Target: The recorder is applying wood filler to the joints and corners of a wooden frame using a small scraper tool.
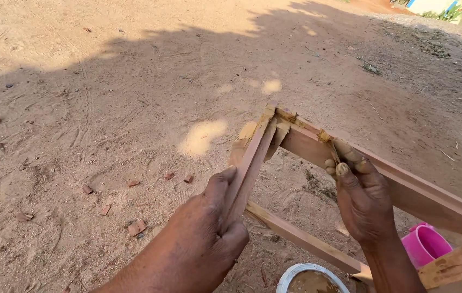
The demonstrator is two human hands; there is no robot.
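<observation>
A reddish wooden frame [404, 190] of grooved mouldings is held over sandy ground, its corner joint [274, 122] smeared with yellowish paste. My left hand [217, 217] grips the nearer, steeply angled moulding [250, 163] just below the corner, thumb along its edge. My right hand [358, 192] rests on the long moulding running to the right, its paste-covered fingertips pressed onto the top edge beside a dab of paste [324, 135]. A thinner wooden strip [301, 239] runs beneath both hands.
A white round container [309, 279] of brownish paste sits at the bottom edge. A pink plastic mug [425, 244] stands at lower right. Small brick chips [136, 228] lie scattered over the sand at left. A tree shadow covers the far ground.
</observation>
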